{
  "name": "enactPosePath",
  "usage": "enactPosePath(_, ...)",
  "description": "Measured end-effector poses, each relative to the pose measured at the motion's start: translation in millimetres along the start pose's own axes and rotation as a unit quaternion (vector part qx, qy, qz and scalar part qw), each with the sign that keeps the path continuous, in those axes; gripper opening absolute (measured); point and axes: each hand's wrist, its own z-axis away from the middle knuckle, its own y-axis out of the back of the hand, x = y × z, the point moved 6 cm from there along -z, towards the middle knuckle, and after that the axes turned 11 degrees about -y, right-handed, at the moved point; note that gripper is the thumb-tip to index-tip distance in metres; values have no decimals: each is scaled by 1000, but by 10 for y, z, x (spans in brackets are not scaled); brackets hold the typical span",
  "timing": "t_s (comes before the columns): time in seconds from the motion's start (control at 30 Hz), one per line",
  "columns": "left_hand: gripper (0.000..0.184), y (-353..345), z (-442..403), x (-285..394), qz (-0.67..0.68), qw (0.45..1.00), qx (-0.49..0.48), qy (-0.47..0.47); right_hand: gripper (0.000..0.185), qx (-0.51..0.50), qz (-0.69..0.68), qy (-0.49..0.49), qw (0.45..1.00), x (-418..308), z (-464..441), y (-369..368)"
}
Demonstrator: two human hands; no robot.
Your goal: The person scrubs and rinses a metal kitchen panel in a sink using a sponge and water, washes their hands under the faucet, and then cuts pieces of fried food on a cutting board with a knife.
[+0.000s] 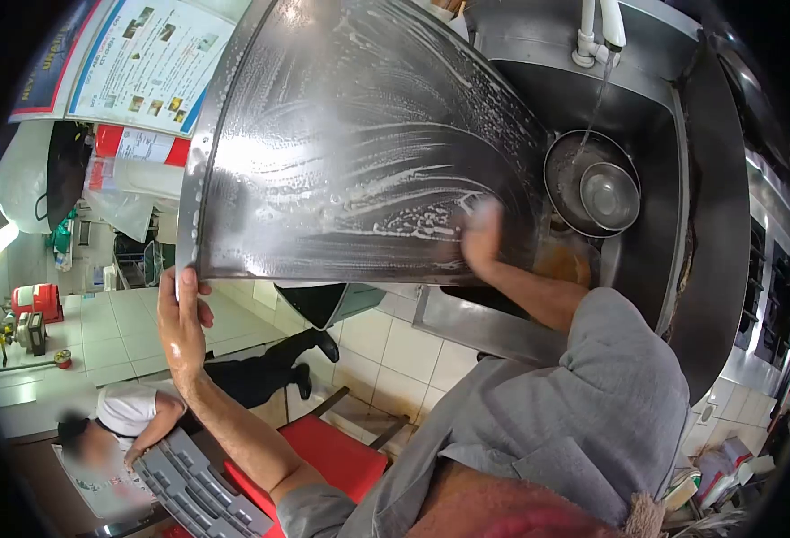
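A large metal tray [323, 170], streaked with soapy foam, is tilted up and reaches over the sink's left side. My left hand [182, 318] is closed on its lower left corner, thumb on the rim and fingers behind. Against the foamy surface near the lower right edge lies my right hand [482, 240], smeared by motion. Something whitish shows at its fingertips, too blurred to name. In the sink [650, 161], a metal bowl [610, 195] sits inside a larger metal basin [563, 170], under water running from the white tap [612, 25].
Beyond the sink's right rim stands a stove [762, 287]. Below the tray are a dark bin [319, 303] and a red seat [332, 453]. Another person [130, 417] is at lower left beside a grey crate [193, 484]. Printed notices [148, 63] hang at upper left.
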Motion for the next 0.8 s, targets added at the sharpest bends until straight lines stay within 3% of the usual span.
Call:
enactPosePath(0.1, 41, 2, 14, -37, 8, 1000, 11, 18, 40, -113, -91, 270, 952, -2322, -383, -396)
enactPosePath(0.2, 41, -3, 4, 3, -9, 1000, 17, 3, 40, -28, -35, 389, 920, -3219, -838, -793)
enactPosePath(0.27, 41, -2, 5, -49, -2, 1000, 22, 13, 33, -41, -79, 419, 903, -3114, -1389, -893)
enactPosePath(0.3, 41, -11, 2, -48, -3, 1000, 25, 19, 26, -166, -218, 107, 956, -2749, -1721, -815)
enactPosePath(0.37, 42, 11, -14, -55, -10, 999, 18, 25, 23, -36, 16, 124, 991, -1362, -2046, -609)
enactPosePath(0.4, 42, 4, -19, -64, -5, 1000, 15, 25, 23, 28, 129, 119, 984, -679, -2201, -506)
enactPosePath(0.43, 42, -15, -30, -72, -1, 1000, 19, 22, 28, 97, 30, 65, 993, 225, -2130, -279)
enactPosePath(0.47, 41, -9, -15, -78, 5, 999, 26, 27, 32, 101, 50, -114, 987, 1135, -1989, -28)
enactPosePath(0.5, 41, -3, -4, -82, 12, 999, 33, 29, 34, 117, 178, -176, 961, 1603, -1733, 208)
enactPosePath(0.57, 39, -8, -21, -98, 17, 999, 34, 23, 32, 73, 285, -332, 896, 1649, -1706, 253)
enactPosePath(0.6, 38, 20, 4, -105, 12, 999, 27, 27, 30, 84, 202, -343, 913, 1551, -1821, 137)
enactPosePath(0.63, 36, 7, -3, -61, 13, 999, 26, 21, 30, 94, 116, -351, 924, 967, -1990, 2)
enactPosePath(0.67, 36, 18, -12, -67, 5, 1000, 13, 20, 28, 71, 221, -225, 946, 108, -2254, -201)
enactPosePath(0.7, 37, 22, -17, -63, 2, 1000, 19, 16, 27, 31, 213, -155, 964, -606, -2479, -427)
enactPosePath(0.73, 39, 13, -11, -56, -2, 1000, 21, 15, 28, 112, 287, -18, 951, -1282, -2529, -731)
enactPosePath(0.8, 38, 19, -6, -35, -3, 1000, 23, 13, 27, 152, 106, 88, 979, -2494, -2544, -1098)
